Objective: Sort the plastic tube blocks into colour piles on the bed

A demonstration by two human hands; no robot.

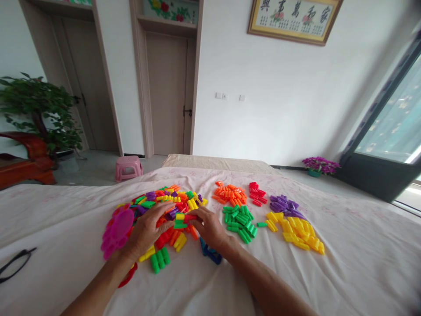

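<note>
Between my two hands is a small joined cluster of plastic toy blocks (180, 221), green and yellow with a red piece at its right end. My left hand (153, 226) grips the green and yellow side with thumb and fingers. At the red end, my right hand (208, 226) pinches the red block (190, 217). Both hands are over a mixed heap of toy blocks (164, 239) in red, orange, yellow, green and purple, which they partly hide. A pink flower-shaped plastic piece (122, 224) lies left of my left hand. Blue plastic pieces (210, 252) lie below my right hand.
Sorted piles lie to the right: orange blocks (230, 194), red blocks (257, 194), green blocks (240, 223), purple blocks (283, 204) and yellow blocks (302, 232). Black-framed glasses (16, 265) rest at left on the sheet (358, 263). A pink stool (129, 168) stands beyond.
</note>
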